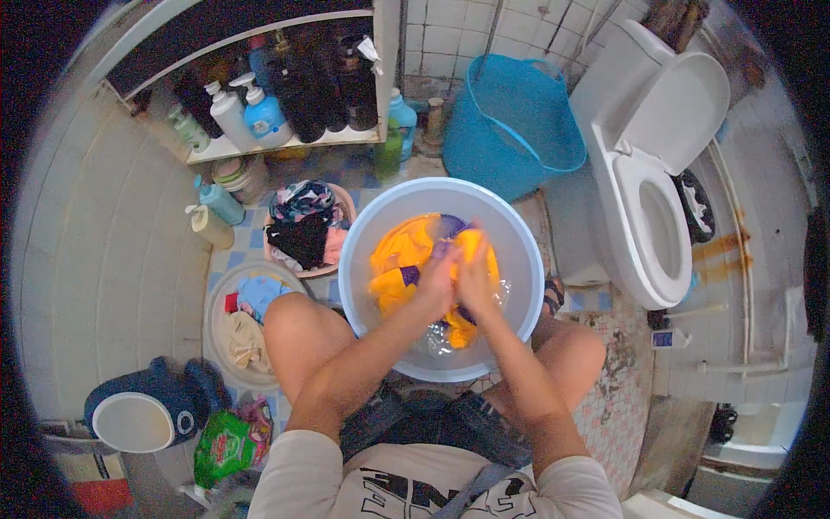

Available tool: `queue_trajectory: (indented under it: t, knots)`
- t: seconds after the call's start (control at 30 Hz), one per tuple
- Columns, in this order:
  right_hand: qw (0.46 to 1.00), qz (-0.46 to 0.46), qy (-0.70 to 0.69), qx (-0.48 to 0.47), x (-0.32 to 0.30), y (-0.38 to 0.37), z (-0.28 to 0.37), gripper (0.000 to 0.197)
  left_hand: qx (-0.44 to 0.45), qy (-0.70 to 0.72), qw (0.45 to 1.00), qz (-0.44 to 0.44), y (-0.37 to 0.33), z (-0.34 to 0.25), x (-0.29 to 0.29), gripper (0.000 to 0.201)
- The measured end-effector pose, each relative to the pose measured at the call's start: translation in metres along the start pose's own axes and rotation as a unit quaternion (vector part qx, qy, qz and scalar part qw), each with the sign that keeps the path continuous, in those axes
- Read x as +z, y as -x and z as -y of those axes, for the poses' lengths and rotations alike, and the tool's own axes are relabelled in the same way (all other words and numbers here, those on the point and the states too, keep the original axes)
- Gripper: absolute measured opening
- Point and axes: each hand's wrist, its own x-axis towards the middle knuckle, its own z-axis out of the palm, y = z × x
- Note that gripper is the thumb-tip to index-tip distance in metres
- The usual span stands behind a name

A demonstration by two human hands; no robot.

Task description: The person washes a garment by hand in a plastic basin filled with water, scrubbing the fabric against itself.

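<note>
A yellow garment with purple trim point(399, 251) lies bunched in a large pale-blue basin point(363, 333), wet, with some water showing at the basin's near side. My left hand point(438, 278) and my right hand point(473, 278) are close together over the basin's middle, both closed on the cloth. Part of the garment rises between and beyond them. Motion blurs the fingers, so their exact grip is hard to see. The basin stands between my bent knees.
Left of the basin are a pink tub of dark clothes point(346, 208) and a clear tub of light clothes point(213, 333). Pump bottles point(232, 119) fill a shelf. A blue flexible bucket point(510, 138) stands behind, a toilet point(661, 229) to the right, a green bag point(226, 450) lower left.
</note>
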Motion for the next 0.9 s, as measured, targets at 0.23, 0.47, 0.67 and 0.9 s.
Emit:
queue_trajectory:
  t: [0.23, 0.47, 0.67, 0.9]
  knots:
    - [0.99, 0.12, -0.038, -0.068, 0.03, 0.038, 0.018, 0.048, -0.053, -0.112, 0.99, -0.068, -0.03, -0.038, -0.053, 0.042]
    - [1.0, 0.013, -0.016, 0.017, -0.008, 0.002, 0.015, 0.047, -0.015, -0.085, 0.996, 0.024, 0.002, 0.003, -0.008, 0.04]
    - [0.992, 0.043, -0.024, -0.117, 0.028, 0.041, 0.03, 0.049, 0.029, -0.195, 0.976, -0.092, -0.021, -0.022, -0.037, 0.038]
    - [0.991, 0.092, 0.035, 0.085, -0.009, 0.004, 0.012, 0.052, -0.042, -0.044, 0.998, 0.023, 0.016, -0.004, 0.002, 0.039]
